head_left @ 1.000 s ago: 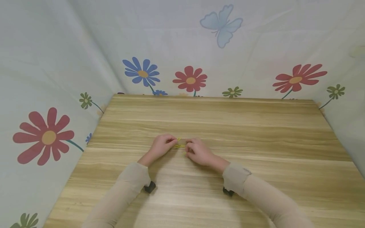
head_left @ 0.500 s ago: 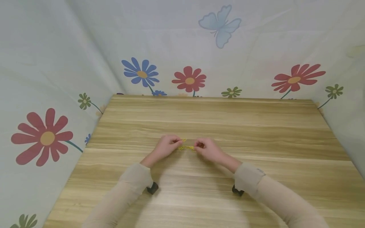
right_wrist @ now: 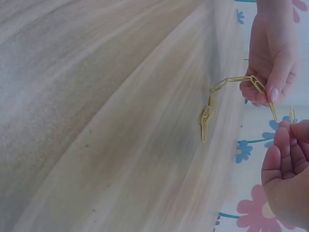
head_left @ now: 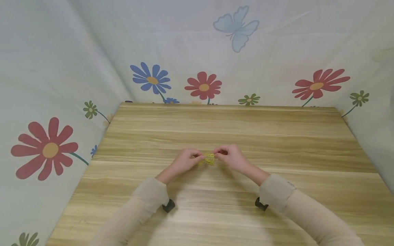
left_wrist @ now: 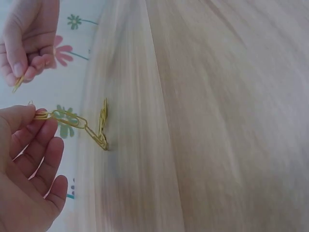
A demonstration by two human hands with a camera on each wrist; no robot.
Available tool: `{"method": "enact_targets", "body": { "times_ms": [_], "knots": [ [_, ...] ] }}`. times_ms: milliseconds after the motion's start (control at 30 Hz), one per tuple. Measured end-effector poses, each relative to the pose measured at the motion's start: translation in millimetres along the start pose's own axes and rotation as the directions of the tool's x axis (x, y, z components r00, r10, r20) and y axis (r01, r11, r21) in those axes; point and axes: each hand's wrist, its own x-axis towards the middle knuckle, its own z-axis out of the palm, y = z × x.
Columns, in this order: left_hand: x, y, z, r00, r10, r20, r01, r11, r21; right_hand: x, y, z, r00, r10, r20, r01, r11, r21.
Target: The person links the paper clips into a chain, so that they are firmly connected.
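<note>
My left hand [head_left: 186,160] pinches the end of a chain of linked yellow paper clips [left_wrist: 70,119] between thumb and index finger; its other fingers are loosely bent. From there the chain droops, and its lower end appears to lie on the wooden table [head_left: 215,198]. Facing it, my right hand [head_left: 232,158] pinches a single yellow paper clip [right_wrist: 292,115] by one end. In the right wrist view, that clip stands a small gap from the clip [right_wrist: 273,107] jutting out of my left fingertips. The held ends are partly hidden by the fingers.
A white curtain [head_left: 172,37] printed with flowers and a butterfly hangs behind the table's back edge and along both sides. A black wrist camera [head_left: 168,205] sits under the left cuff, another black camera [head_left: 261,204] under the right.
Both hands have shifted to the right over the table, the right one also slightly away from me. The paper clip chain has moved along with the left hand.
</note>
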Motion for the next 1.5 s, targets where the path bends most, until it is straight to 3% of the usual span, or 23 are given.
{"method": "enact_targets", "body": {
  "times_ms": [367,633,1133,1233,1500],
  "knots": [
    [1.2,12.5,6.0,0.997,0.062,0.049,-0.06,0.998,-0.036,-0.8,-1.7,-4.2,1.0,0.01,-0.028,-0.009,0.999,0.031],
    [1.1,19.5,6.6,0.994,0.072,0.078,-0.067,0.996,-0.063,-1.9,-0.4,-3.0,0.999,0.003,-0.032,-0.002,1.0,0.029],
    [1.4,21.5,7.4,0.993,0.035,0.117,-0.024,0.996,-0.091,-5.3,3.7,-2.6,0.98,-0.192,-0.053,0.184,0.974,-0.13],
    [1.1,21.6,7.0,0.992,0.019,0.122,-0.006,0.994,-0.109,-6.1,4.7,-1.6,0.967,-0.248,-0.064,0.235,0.957,-0.169],
    [0.8,19.5,7.1,0.991,-0.002,0.132,0.022,0.989,-0.149,-5.5,11.1,1.1,0.9,-0.426,-0.093,0.387,0.878,-0.281]
  ]
}}
